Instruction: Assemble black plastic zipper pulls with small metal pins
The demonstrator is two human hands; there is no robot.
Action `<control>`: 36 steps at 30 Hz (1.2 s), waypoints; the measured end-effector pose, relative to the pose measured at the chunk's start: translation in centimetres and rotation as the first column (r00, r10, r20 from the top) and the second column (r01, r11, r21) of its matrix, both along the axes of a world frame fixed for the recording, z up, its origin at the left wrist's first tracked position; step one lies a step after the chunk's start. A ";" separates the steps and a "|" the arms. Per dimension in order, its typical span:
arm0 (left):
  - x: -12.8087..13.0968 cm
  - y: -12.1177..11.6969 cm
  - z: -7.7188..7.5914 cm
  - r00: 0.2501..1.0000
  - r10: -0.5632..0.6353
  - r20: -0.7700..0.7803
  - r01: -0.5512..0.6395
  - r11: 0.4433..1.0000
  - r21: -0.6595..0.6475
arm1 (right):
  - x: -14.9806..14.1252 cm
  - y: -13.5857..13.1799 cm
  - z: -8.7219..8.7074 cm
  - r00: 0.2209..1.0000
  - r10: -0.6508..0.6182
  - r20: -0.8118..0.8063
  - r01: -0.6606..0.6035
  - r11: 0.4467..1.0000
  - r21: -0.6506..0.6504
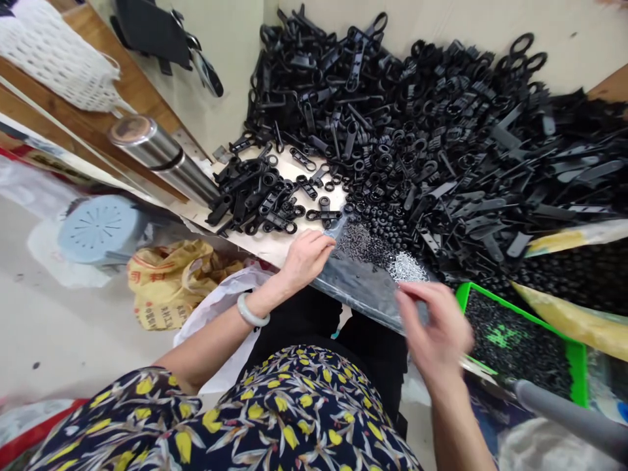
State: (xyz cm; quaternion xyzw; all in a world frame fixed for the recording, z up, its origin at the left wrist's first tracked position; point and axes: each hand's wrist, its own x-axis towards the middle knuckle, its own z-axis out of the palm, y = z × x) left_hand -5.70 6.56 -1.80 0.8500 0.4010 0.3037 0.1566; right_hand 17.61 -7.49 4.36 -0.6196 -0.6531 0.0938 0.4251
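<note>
My left hand (308, 258) is at the table's front edge, its thumb and fingers pressed together; whatever they hold is hidden. Just beyond its fingertips lies a black plastic part with ring ends (324, 214). To its left is a small heap of similar black parts (265, 196). My right hand (436, 327), blurred, hovers over the front edge with thumb and index finger brought close together. Its fingertips are beside a pile of small silver pins (408, 267); anything between them is too small to make out. Tiny dark pieces (366, 243) lie left of the pins.
A large mound of black plastic parts (392, 118) covers the back and right. At right stands a green tray (579, 373) of small black pieces. A steel flask (161, 157) is at left, above a yellow sack (167, 281) and a light-blue stool (101, 229).
</note>
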 end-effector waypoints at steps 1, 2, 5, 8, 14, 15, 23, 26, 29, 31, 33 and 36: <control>0.4 0.4 -0.2 0.999 -0.033 -0.031 0.033 0.999 -0.005 | -0.5 1.7 -1.5 0.999 0.043 0.031 -0.042 0.998 -0.039; 0.7 0.6 -0.3 0.995 -0.066 -0.076 0.066 0.998 -0.004 | -1.0 3.0 -2.8 0.995 0.078 0.067 -0.073 0.994 -0.084; 1.4 0.6 -0.6 0.966 -0.133 -0.221 0.136 0.991 0.000 | -2.0 4.9 -5.9 0.972 0.104 0.209 -0.067 0.983 -0.173; 1.7 0.5 -0.5 0.942 -0.156 -0.298 0.166 0.986 0.007 | -2.2 4.7 -7.2 0.929 0.118 0.351 -0.049 0.979 -0.198; 1.5 1.3 -0.2 0.940 -0.185 -0.286 0.208 0.977 0.051 | -1.6 4.3 -6.8 0.858 0.220 0.464 -0.105 0.960 -0.260; 1.5 1.5 -0.1 0.954 -0.187 -0.236 0.200 0.979 0.033 | -1.3 4.3 -6.6 0.877 0.229 0.423 -0.114 0.953 -0.280; 3.6 -1.4 2.1 0.842 0.194 0.504 0.263 0.668 -0.696 | -1.0 3.8 -6.4 0.597 -0.266 -0.757 -0.173 0.878 -0.445; 4.8 -3.5 2.1 0.736 0.384 0.558 0.408 0.406 -0.818 | -2.0 3.8 -6.0 0.312 -0.353 -0.882 -0.221 0.876 -0.429; 5.6 -4.8 1.7 0.694 0.477 0.539 0.447 0.302 -0.842 | -2.7 4.0 -5.8 0.247 -0.353 -0.902 -0.232 0.883 -0.409; 5.7 -5.2 1.6 0.674 0.506 0.538 0.457 0.287 -0.842 | -3.0 4.0 -5.8 0.263 -0.334 -0.905 -0.232 0.889 -0.395; 5.8 -5.2 1.6 0.655 0.527 0.541 0.465 0.283 -0.839 | -3.1 4.0 -6.0 0.323 -0.300 -0.898 -0.227 0.896 -0.381; 5.8 -5.1 1.7 0.639 0.553 0.535 0.469 0.272 -0.840 | -3.2 3.9 -6.3 0.483 -0.219 -0.848 -0.181 0.922 -0.341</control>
